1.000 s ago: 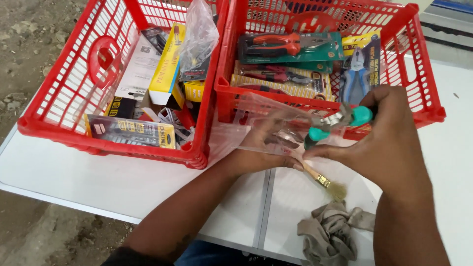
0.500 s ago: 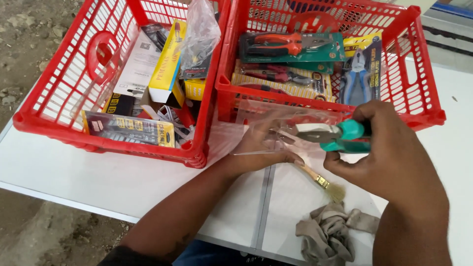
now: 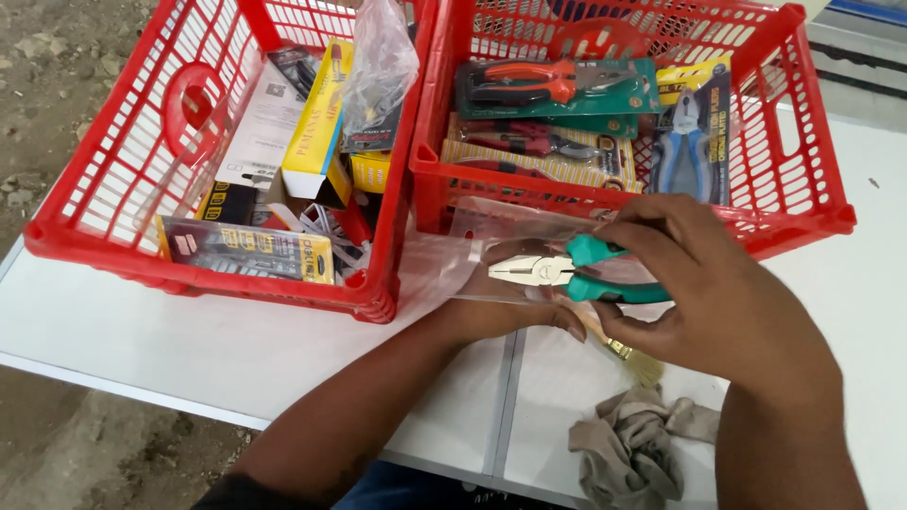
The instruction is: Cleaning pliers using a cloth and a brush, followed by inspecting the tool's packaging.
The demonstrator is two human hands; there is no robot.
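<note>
Behind pliers (image 3: pixel 557 273): red baskets (image 3: pixel 605 203); beside right hand (image 3: pixel 718 283): grey rag (image 3: pixel 633 453).

This looks like an outdoor hardware stall or tool-sorting spot: two red plastic lattice baskets (image 3: pixel 142 179) (image 3: pixel 803 189) packed with carded pliers and boxed tools sit on a white table (image 3: pixel 189 340) over bare dirt ground (image 3: pixel 38 113).

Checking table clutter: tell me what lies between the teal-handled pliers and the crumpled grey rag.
In the head view, a wooden-handled paintbrush lies on the white table between the teal-handled pliers and crumpled grey rag.
</note>
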